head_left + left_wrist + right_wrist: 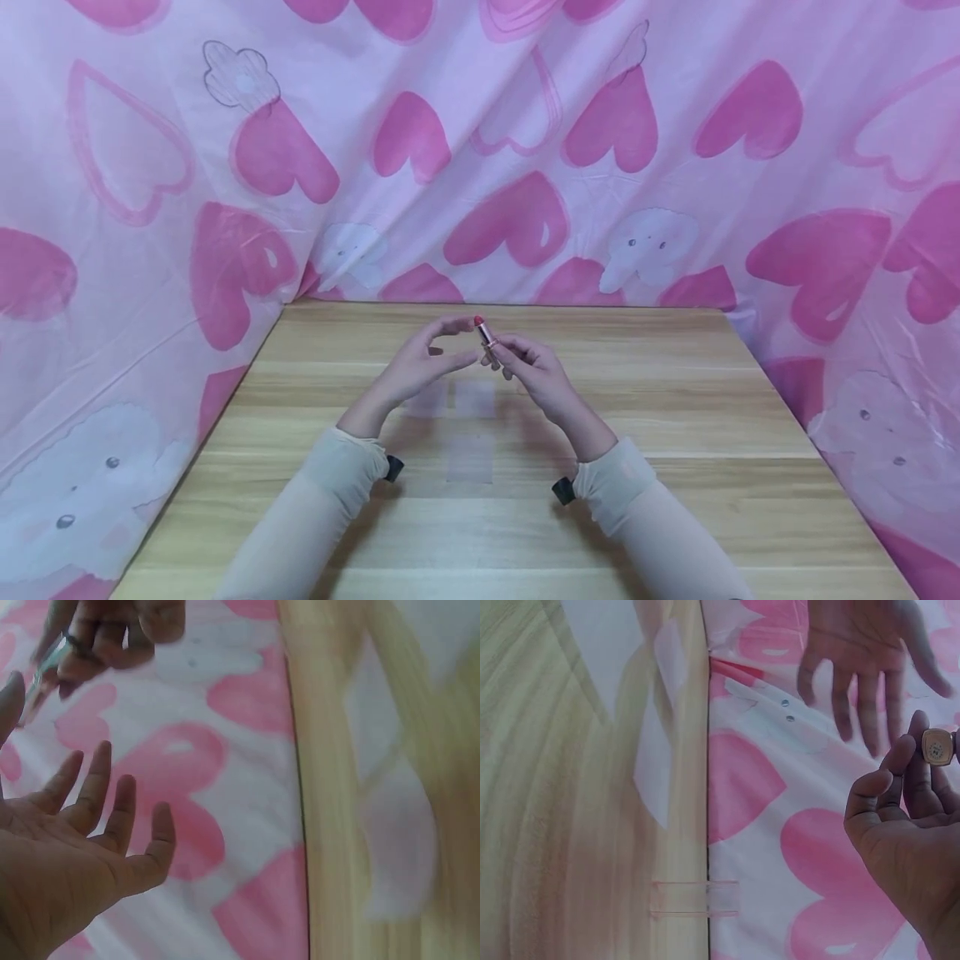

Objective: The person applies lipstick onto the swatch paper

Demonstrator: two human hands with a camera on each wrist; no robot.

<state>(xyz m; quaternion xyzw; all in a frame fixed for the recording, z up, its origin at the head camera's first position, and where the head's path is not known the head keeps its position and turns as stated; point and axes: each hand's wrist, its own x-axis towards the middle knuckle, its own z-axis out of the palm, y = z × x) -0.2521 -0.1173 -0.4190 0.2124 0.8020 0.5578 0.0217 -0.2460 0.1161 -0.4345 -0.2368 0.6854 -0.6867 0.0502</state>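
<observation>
An uncapped lipstick with a red tip and a shiny tube tilts up to the left above the table. My right hand pinches its lower part between thumb and fingers. In the right wrist view, the flat base of the lipstick faces the camera. My left hand is beside the red tip, its fingers spread and holding nothing. The left wrist view shows the left hand palm up with parted fingers, the right hand above it. Whether the left fingertips touch the lipstick I cannot tell.
Beneath the hands is a wood-grain table bearing several pale rectangular patches. Pink heart-patterned cloth hangs around its back and sides. A piece of clear tape crosses the table edge. Each wrist carries a small black device.
</observation>
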